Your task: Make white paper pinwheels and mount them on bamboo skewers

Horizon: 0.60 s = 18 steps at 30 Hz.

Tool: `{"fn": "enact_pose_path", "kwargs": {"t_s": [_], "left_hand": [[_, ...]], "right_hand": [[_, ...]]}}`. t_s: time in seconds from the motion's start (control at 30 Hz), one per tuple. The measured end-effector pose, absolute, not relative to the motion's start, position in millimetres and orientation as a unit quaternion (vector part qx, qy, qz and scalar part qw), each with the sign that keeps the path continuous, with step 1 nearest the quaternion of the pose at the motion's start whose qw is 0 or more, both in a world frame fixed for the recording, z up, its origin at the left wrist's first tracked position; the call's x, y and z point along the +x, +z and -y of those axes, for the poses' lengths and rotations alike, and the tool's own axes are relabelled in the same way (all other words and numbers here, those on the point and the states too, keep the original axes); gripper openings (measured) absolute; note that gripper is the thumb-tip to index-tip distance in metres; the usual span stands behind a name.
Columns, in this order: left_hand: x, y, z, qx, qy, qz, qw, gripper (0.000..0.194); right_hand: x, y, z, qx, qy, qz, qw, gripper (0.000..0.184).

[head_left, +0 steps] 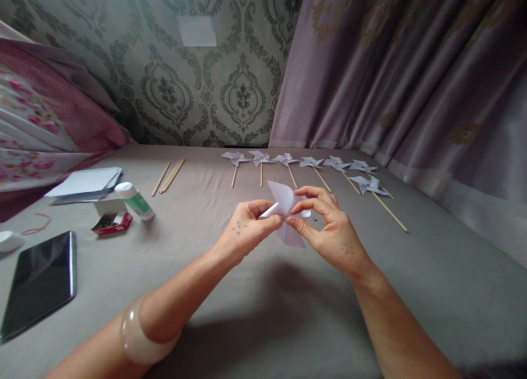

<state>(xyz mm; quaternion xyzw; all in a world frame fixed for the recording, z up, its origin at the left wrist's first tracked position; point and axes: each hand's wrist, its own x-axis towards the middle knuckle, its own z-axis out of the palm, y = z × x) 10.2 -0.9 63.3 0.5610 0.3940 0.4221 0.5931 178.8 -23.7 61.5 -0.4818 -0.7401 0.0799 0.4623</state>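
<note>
A white paper pinwheel [282, 196] is held up above the cloth between both hands, its blades curled toward the middle. My left hand [247, 225] pinches it from the left, thumb near the centre. From the right, my right hand [329, 225] closes thumb and fingers on the blades near the centre. No stick shows on this pinwheel. Just behind my right hand's fingers, a tiny metal piece [315, 219] lies on the cloth. Farther back, several finished pinwheels on wooden sticks [312, 162] lie in a row.
On the left lie loose wooden sticks [173, 176], a stack of paper [84, 184], a glue stick [135, 200], an open red box of small metal pieces [111, 222] and a black tablet [39, 283]. A patterned wall [197, 93] and curtain [329, 82] border the grey cloth surface [230, 324].
</note>
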Motion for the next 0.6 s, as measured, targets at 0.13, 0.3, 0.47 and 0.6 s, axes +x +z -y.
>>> {"fn": "enact_pose_path", "kwargs": {"t_s": [0.13,0.3,0.47,0.6], "left_hand": [[9.9,62.3,0.5,0.561,0.426,-0.389,0.594,0.019],[10.0,62.2,0.1,0.565,0.415,-0.393,0.594,0.024],[10.1,63.3,0.2,0.576,0.412,-0.404,0.579,0.023],[9.8,62.6,1.0,0.583,0.406,-0.407,0.574,0.022]], "right_hand": [[179.2,61.0,23.3,-0.487,0.067,0.733,0.47,0.034],[181.1,60.4,22.5,-0.505,0.075,0.731,0.452,0.047],[184.6,59.7,20.0,-0.48,0.075,0.753,0.443,0.026],[186.3,60.6,19.3,-0.469,0.068,0.758,0.448,0.018]]}}
